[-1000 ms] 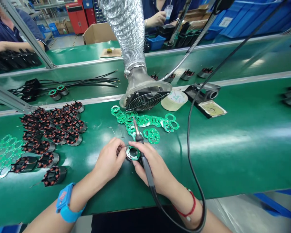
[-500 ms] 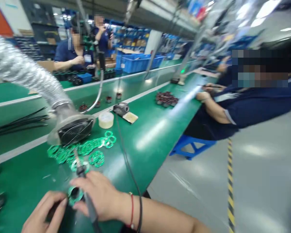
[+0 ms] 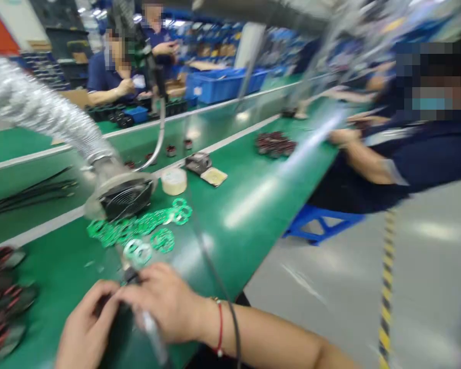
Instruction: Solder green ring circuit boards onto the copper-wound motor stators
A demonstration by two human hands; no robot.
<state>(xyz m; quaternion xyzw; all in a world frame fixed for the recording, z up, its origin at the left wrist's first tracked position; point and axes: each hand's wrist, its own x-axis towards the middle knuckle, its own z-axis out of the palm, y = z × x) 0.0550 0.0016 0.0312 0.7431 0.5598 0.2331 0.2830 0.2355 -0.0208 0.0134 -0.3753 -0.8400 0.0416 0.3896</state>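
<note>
In the head view, which is blurred, the right hand (image 3: 172,305) grips the soldering iron (image 3: 152,330), its tip end pointing away over the green surface (image 3: 249,200). The left hand (image 3: 86,328) has its fingers curled in, meeting the right hand's fingertips; whether it holds anything is hidden. A red bracelet (image 3: 220,328) circles the right wrist, beside a dark cable (image 3: 209,251).

Just beyond the iron's tip lie two pale rings (image 3: 137,251), with a small cluster of green rings (image 3: 162,240) to their right and a longer heap of green rings (image 3: 148,221) behind, under the fan (image 3: 126,199). Right of the fan stand a tape roll (image 3: 174,182) and a dark iron stand (image 3: 198,162) with a yellowish pad (image 3: 214,177). Copper-wound parts (image 3: 3,302) crowd the left edge. At right, a co-worker (image 3: 426,159) sits near another pile of parts (image 3: 275,145).
</note>
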